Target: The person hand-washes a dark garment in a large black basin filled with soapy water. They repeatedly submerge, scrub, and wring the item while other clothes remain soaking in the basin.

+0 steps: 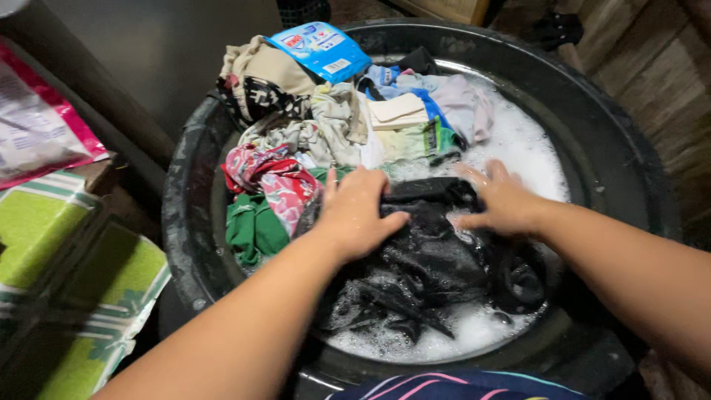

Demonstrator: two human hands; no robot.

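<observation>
A large black basin (185, 215) holds soapy water and a heap of wet clothes. My left hand (359, 211) presses down on a black garment (429, 259) in the foam, its fingers curled over the cloth. Resting on the same garment's far edge, my right hand (500, 198) has its fingers spread and wet. Behind the hands lie a red patterned cloth (270, 181), a green cloth (252, 230), and pale and blue clothes (415, 118). A blue detergent packet (320, 48) sits on top of the pile at the back.
To the left lie a green and white striped sack (89, 296) and a pink and white plastic bag (37, 130). A wooden wall (652, 67) stands at the right. White foam (526, 148) covers the water on the basin's right side.
</observation>
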